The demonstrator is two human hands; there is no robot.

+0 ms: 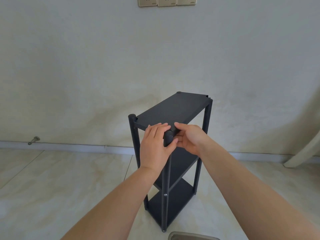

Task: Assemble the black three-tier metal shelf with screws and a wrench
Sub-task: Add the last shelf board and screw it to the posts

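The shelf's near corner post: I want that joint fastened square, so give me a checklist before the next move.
1. Shelf upright on the floor: ok.
2. Left hand grips the near post: ok.
3. Right hand at the top tier's corner: ok.
4. Screw at this top joint: cannot tell, hidden by the hands.
5. Lower screw in the near post: ok.
6. Wrench at hand: not ok, none in view.

Soft, even daylight throughout, moderately bright, with no glare. Faint, diffuse shadow on the wall (pixel 121 108) behind the shelf (pixel 173 108); dull sheen on the floor (pixel 52 179). Strong wide-angle bending toward the edges, slightly soft at the forearms near the bottom.
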